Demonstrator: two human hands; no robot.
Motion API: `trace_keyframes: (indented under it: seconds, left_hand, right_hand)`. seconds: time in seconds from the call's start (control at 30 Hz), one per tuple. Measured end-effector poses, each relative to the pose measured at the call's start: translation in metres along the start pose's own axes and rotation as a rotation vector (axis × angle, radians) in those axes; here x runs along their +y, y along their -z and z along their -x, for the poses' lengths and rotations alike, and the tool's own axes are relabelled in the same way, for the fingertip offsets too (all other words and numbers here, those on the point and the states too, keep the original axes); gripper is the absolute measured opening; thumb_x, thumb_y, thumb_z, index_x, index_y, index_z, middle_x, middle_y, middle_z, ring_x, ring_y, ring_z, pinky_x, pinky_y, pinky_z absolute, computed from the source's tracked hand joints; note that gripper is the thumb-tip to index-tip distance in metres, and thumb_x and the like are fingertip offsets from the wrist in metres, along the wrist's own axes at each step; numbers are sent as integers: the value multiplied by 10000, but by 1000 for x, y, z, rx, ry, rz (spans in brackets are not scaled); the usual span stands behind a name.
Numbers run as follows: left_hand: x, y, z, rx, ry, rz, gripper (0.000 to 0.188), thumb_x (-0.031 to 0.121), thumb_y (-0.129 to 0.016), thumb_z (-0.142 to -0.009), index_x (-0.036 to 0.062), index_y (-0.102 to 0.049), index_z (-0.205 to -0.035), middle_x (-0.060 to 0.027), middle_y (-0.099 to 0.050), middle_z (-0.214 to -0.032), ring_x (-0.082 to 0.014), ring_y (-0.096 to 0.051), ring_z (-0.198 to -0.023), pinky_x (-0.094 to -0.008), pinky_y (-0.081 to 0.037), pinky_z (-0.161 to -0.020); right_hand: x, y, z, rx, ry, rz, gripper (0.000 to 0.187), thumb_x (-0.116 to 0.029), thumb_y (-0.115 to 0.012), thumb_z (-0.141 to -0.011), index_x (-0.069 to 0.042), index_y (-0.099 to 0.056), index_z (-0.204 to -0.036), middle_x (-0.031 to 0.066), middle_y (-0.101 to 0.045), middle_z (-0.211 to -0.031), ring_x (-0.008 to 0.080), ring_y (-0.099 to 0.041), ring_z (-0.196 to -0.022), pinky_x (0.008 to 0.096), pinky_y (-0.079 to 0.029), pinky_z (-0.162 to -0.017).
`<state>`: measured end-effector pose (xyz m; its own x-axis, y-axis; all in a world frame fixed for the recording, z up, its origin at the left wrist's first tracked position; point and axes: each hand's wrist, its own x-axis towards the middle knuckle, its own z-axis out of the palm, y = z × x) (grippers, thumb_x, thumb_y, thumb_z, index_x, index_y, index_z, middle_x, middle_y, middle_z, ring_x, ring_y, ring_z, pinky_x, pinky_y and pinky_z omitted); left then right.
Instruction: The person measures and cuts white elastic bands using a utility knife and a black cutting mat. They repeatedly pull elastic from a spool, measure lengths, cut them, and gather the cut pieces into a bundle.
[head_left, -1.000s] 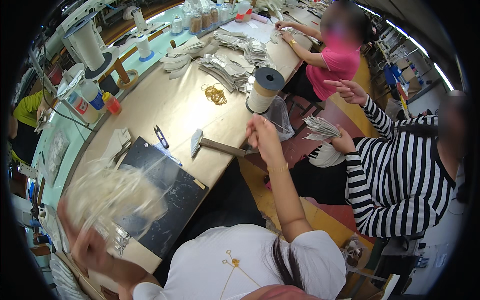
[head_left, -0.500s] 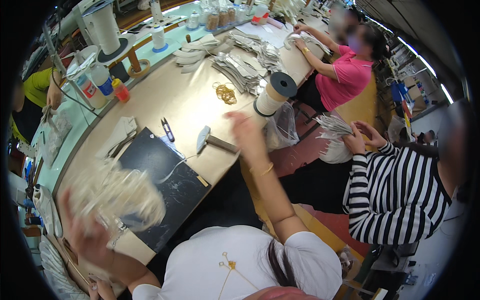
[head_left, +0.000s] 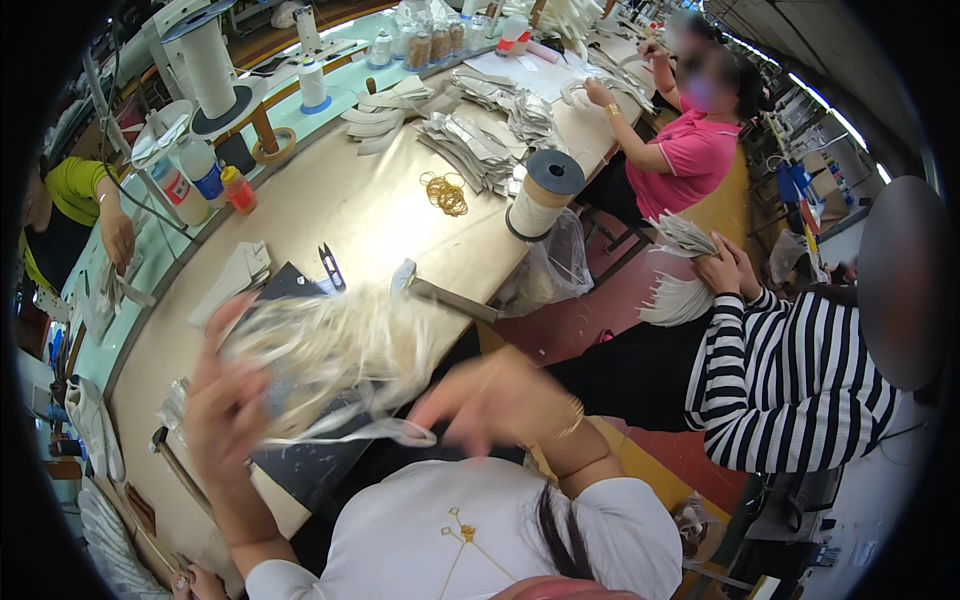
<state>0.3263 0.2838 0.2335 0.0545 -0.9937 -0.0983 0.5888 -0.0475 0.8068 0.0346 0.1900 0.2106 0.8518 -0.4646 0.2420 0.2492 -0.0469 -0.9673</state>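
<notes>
A loose, motion-blurred bundle of cream strips (head_left: 350, 340) hangs in the air over a black board (head_left: 310, 465). My left hand (head_left: 228, 400) holds its left side, fingers curled at the strips. From the lower part of the bundle one strip (head_left: 345, 437) stretches rightward to my right hand (head_left: 490, 405), which is blurred and pinches the strip's looped end. Beyond the bundle a hammer (head_left: 440, 296) lies near the table edge, with small dark thread snips (head_left: 331, 268) to its left.
Stacked cream pieces (head_left: 470, 150), yellow rubber bands (head_left: 445, 194) and a thread spool (head_left: 545, 195) occupy the table's far part. Bottles (head_left: 238, 190) line the left side. A co-worker in stripes (head_left: 790, 385) sits at right; one in pink (head_left: 690, 150) works farther off.
My left hand has carried the strip bundle rightward over the board. My right hand has come down from beside the spool to the bundle and taken a strip's end.
</notes>
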Motion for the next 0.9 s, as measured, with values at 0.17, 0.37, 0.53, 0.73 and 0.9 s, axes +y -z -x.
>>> trace_keyframes:
  seconds: [0.17, 0.37, 0.53, 0.73, 0.9]
  left_hand:
    - [40, 64, 149, 289, -825, 107, 748, -88, -403, -871, 144, -55, -1492, -33, -418, -731, -21, -291, -416, -148, -240, -335]
    - [47, 31, 147, 1034, -1220, -153, 652, -59, -395, -898, 90, -142, -1480, -117, -544, -1026, -50, -387, -530, -138, -323, -428]
    - [35, 61, 106, 211, -585, -88, 587, 141, -418, -967, 111, -127, -1476, -101, -568, -993, -50, -470, -536, -142, -321, -332]
    - [-66, -44, -83, -74, 442, -166, 452, 309, -394, -994, 79, -339, -1379, -141, -605, -967, -206, -630, -831, -334, -529, -732]
    - [-77, -94, -107, -225, 531, -19, 413, 149, -446, -975, 103, -336, -1370, -32, -569, -768, -73, -458, -454, -173, -366, -392]
  right_hand:
    - [93, 140, -1, 938, -135, -386, 422, -363, -444, -977, 26, -515, -1124, 149, -641, -1001, 87, -506, -488, 221, -433, -465]
    - [142, 233, -13, 1050, 41, -784, 318, -267, -489, -968, 10, -543, -1116, -33, -510, -672, 31, -382, -456, 203, -345, -451]
    - [108, 116, -49, 999, -188, 78, 329, -277, -421, -992, -1, -571, -1092, -66, -371, -573, 25, -328, -456, 175, -276, -395]
    - [38, -60, -33, 34, 32, 737, 259, -115, -507, -887, -42, -565, -1129, 75, -585, -643, 176, -586, -552, 308, -484, -516]
    - [32, -81, -22, -152, 37, 739, 319, -205, -477, -936, 11, -524, -1166, 167, -616, -692, 336, -628, -623, 418, -492, -531]
